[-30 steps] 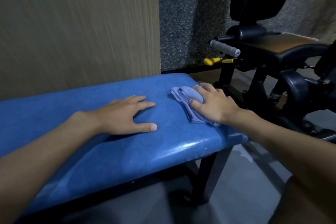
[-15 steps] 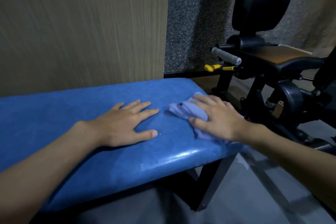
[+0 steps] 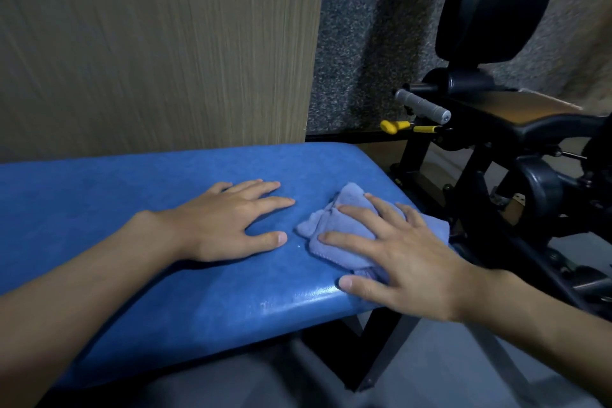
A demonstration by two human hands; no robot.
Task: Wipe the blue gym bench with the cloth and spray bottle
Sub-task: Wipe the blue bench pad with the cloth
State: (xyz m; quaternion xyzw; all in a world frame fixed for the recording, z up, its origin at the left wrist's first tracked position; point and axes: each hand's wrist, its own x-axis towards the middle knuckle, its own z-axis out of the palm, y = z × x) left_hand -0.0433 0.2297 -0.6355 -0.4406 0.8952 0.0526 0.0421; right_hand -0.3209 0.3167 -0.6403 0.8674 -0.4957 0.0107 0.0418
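Blue gym bench worktop (image 3: 139,182), padded, bearing a crumpled light-blue cloth (image 3: 344,235) near its right end, pressed flat beneath the right hand (image 3: 407,258) with fingers (image 3: 344,240) spread wide; left hand (image 3: 228,222) palm-down just beside, fingers splayed, holding nothing; black exercise machine (image 3: 516,156) alongside.

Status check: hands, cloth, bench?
Left hand flat on blue bench. Right hand spread flat on cloth at bench end. Spray bottle not in view.
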